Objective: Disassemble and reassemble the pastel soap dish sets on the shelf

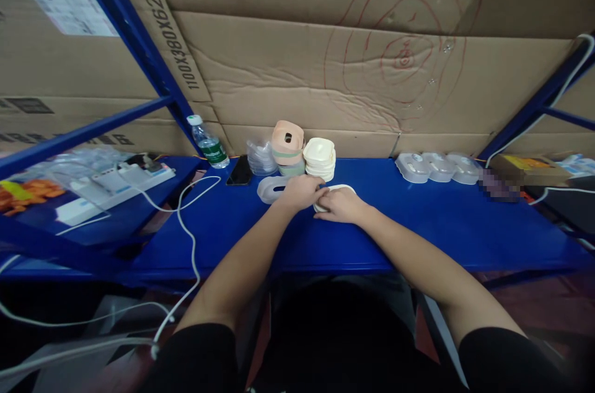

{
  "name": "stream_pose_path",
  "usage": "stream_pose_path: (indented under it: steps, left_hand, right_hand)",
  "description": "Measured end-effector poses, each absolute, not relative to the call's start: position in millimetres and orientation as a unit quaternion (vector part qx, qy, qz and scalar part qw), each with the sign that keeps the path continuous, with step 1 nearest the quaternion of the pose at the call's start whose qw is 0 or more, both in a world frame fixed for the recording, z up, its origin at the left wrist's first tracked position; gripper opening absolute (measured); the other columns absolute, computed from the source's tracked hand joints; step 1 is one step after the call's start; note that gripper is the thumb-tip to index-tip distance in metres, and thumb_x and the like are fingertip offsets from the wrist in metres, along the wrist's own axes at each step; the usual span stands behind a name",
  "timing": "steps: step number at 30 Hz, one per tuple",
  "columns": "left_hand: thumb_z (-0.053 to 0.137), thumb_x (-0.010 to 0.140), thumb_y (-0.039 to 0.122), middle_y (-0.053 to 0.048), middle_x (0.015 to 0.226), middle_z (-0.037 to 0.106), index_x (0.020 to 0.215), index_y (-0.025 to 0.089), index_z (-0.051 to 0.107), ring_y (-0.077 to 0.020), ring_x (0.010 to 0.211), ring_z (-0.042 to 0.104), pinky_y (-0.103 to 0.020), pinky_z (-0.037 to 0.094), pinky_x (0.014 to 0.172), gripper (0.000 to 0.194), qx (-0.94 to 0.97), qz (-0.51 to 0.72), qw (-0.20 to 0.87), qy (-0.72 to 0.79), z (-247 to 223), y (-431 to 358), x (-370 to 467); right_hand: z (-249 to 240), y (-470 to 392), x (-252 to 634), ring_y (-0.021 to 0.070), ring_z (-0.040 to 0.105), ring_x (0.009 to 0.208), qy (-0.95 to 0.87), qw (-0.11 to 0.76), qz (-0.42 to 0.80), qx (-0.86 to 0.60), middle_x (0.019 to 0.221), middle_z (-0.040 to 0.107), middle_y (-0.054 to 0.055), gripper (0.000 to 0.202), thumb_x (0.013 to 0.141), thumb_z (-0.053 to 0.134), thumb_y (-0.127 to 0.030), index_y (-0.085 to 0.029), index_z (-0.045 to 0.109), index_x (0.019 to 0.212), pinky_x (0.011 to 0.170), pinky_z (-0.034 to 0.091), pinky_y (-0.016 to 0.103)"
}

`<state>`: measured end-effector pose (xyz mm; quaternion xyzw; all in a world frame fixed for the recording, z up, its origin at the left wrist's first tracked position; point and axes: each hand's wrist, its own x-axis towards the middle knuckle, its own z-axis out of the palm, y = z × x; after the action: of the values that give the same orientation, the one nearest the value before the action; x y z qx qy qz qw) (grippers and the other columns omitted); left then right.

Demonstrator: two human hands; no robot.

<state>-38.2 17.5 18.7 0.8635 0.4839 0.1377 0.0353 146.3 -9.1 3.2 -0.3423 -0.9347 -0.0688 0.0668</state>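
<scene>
My left hand (pixel 301 192) and my right hand (pixel 341 204) meet at the middle of the blue table, their fingers curled in and touching. Beneath and between them is a white, rounded, shallow tray (pixel 346 187), mostly covered by my right hand, whose fingers grip its near left edge. My left fingertips are bent down at the same spot, and what they pinch is hidden. A clear plastic shell (pixel 267 190) lies just left of my left hand. Behind the hands stand a stack of cream trays (pixel 320 160) and a stack of peach and grey-green sleeves (pixel 287 148).
More clear shells (pixel 261 157), a black phone (pixel 238 171) and a water bottle (pixel 209 144) stand at the back left. Packed clear cases (pixel 433 168) line the back right. A white cable (pixel 189 232) and a power strip (pixel 116 191) lie left. Cardboard (pixel 288 52) rises behind.
</scene>
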Motion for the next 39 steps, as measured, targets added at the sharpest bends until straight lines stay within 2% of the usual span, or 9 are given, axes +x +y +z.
stream_pose_path:
  steps: [3,6,9,13,22,29,34,36,39]
  left_hand:
    - [0.055,0.099,0.037,-0.007,0.107,0.08,0.109,0.023,0.079,-0.0267,0.102,0.072,-0.034,0.051,0.083,0.03,0.87,0.144,0.047,0.469,21.1,16.5,-38.7]
    - [0.053,0.099,0.043,-0.007,0.104,0.08,0.103,0.022,0.081,-0.0258,0.099,0.072,-0.033,0.051,0.084,0.035,0.89,0.137,0.058,0.432,22.5,16.2,-40.1]
    - [0.063,0.094,0.048,-0.007,0.103,0.079,0.105,0.021,0.081,-0.025,0.096,0.071,-0.032,0.051,0.083,0.034,0.906,0.094,0.079,0.405,20.5,18.0,-41.4]
    - [0.062,0.093,0.035,-0.007,0.109,0.079,0.107,0.022,0.082,-0.0243,0.101,0.071,-0.03,0.051,0.083,0.027,0.91,0.056,0.074,0.403,16.2,20.9,-40.7]
    - [0.059,0.095,0.034,-0.01,0.113,0.076,0.112,0.021,0.08,-0.0258,0.102,0.071,-0.031,0.05,0.08,0.031,0.917,0.048,0.046,0.393,10.4,20.5,-36.1]
    - [0.058,0.096,0.032,-0.01,0.112,0.076,0.113,0.02,0.079,-0.027,0.103,0.071,-0.033,0.05,0.081,0.03,0.923,0.058,0.031,0.379,3.4,22.8,-35.2]
    - [0.058,0.095,0.031,-0.011,0.11,0.076,0.111,0.02,0.08,-0.0271,0.101,0.071,-0.033,0.051,0.08,0.029,0.923,0.062,0.034,0.378,1.5,21.5,-34.0]
    - [0.059,0.095,0.03,-0.011,0.109,0.076,0.109,0.019,0.08,-0.0274,0.099,0.071,-0.034,0.052,0.08,0.027,0.923,0.067,0.041,0.377,1.3,21.8,-33.5]
    - [0.063,0.095,0.032,-0.011,0.111,0.075,0.113,0.018,0.078,-0.0263,0.104,0.07,-0.036,0.053,0.09,0.028,0.922,0.154,0.042,0.353,5.1,25.9,-37.0]
  right_hand:
    - [11.3,-6.1,157.0,0.0212,0.071,0.088,-0.931,0.139,-0.035,-0.336,0.097,0.079,0.007,0.031,0.102,0.058,-0.044,-0.021,0.078,0.094,0.07,0.041,0.03]
    - [19.8,4.4,179.8,0.0205,0.071,0.088,-0.893,0.198,-0.029,-0.404,0.095,0.079,0.006,0.028,0.1,0.054,-0.032,-0.021,0.079,0.092,0.07,0.041,0.03]
    - [20.9,15.9,198.2,0.0208,0.07,0.085,-0.884,0.16,-0.004,-0.439,0.096,0.079,0.005,0.022,0.093,0.061,-0.03,-0.023,0.082,0.097,0.069,0.04,0.03]
    - [14.6,22.4,202.6,0.0205,0.07,0.085,-0.895,0.086,0.047,-0.434,0.098,0.079,0.005,0.021,0.087,0.07,-0.03,-0.025,0.083,0.103,0.069,0.041,0.029]
    - [10.1,23.6,197.2,0.0217,0.071,0.091,-0.889,0.068,0.062,-0.448,0.104,0.079,0.006,0.024,0.089,0.069,-0.029,-0.024,0.081,0.109,0.072,0.041,0.028]
    - [14.2,19.8,194.4,0.0197,0.068,0.081,-0.875,0.062,0.086,-0.473,0.09,0.079,0.002,0.016,0.087,0.069,-0.031,-0.025,0.081,0.096,0.066,0.036,0.028]
    - [16.0,17.7,193.6,0.0197,0.067,0.081,-0.868,0.054,0.077,-0.487,0.09,0.079,0.003,0.017,0.087,0.068,-0.036,-0.024,0.079,0.094,0.064,0.034,0.028]
    - [16.6,17.4,193.8,0.0196,0.066,0.079,-0.866,0.037,0.066,-0.495,0.087,0.077,0.003,0.019,0.088,0.066,-0.039,-0.023,0.077,0.087,0.061,0.031,0.029]
    - [18.4,16.8,194.2,0.0188,0.063,0.073,-0.865,0.004,0.055,-0.498,0.08,0.075,0.004,0.029,0.091,0.063,-0.044,-0.022,0.073,0.076,0.059,0.028,0.03]
